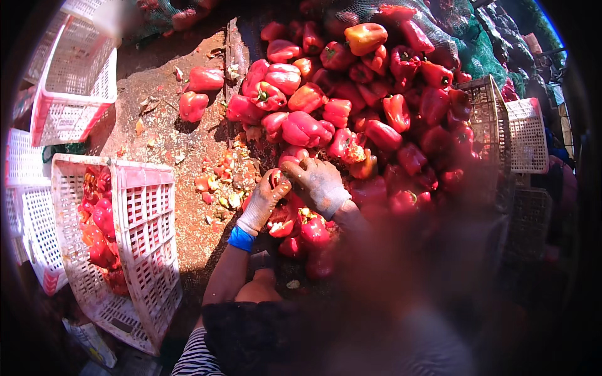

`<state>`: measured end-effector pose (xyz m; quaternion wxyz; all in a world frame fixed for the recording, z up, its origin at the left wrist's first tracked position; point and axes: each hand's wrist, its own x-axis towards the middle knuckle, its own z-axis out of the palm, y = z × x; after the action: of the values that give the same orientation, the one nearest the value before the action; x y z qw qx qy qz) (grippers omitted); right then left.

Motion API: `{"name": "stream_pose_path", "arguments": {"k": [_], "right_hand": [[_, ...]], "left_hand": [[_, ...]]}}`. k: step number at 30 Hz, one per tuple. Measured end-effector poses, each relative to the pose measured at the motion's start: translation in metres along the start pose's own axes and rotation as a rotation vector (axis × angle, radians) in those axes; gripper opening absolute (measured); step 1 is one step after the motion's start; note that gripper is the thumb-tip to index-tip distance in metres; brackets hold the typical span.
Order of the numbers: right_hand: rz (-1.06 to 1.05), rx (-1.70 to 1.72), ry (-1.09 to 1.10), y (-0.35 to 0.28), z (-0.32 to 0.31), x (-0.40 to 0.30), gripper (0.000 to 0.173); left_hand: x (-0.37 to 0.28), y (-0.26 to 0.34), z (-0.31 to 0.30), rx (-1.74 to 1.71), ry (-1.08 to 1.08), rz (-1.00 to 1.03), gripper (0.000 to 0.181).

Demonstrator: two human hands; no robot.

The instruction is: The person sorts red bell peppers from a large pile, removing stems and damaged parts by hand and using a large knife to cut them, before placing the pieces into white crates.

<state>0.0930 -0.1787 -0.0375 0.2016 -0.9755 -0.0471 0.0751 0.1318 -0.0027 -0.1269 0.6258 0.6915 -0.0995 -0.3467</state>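
Observation:
My left hand (261,203), in a soiled work glove with a blue band at the wrist, grips a red bell pepper (276,178) that its fingers mostly cover. My right hand (323,186), gloved too, curls its fingers against the same pepper from the other side. Whether those fingers hold anything of their own is hidden. Just beyond them rises a large heap of red bell peppers (301,129), some tinged orange. Below my hands lie peppers, among them a broken-open one (282,229) showing pale flesh and a whole one (315,232).
On the left, a tilted white plastic crate (143,225) holds red peppers (103,218). More crates (73,110) stand behind it. Pepper scraps (225,169) and seeds litter the ground (155,122). At right are a brown crate (484,113), a white crate (526,136) and green netting (484,51). A blur covers the lower right.

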Motion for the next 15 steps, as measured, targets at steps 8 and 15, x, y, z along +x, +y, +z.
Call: {"name": "stream_pose_path", "arguments": {"k": [8,15], "right_hand": [[0.076,0.350,0.082,0.011,0.020,-0.022,0.050],[-0.027,0.147,-0.062,0.021,0.025,-0.028,0.045]], "left_hand": [[-0.006,0.046,0.012,-0.328,-0.174,0.091,0.045],[-0.010,0.016,0.017,0.128,-0.084,0.147,0.029]]}}
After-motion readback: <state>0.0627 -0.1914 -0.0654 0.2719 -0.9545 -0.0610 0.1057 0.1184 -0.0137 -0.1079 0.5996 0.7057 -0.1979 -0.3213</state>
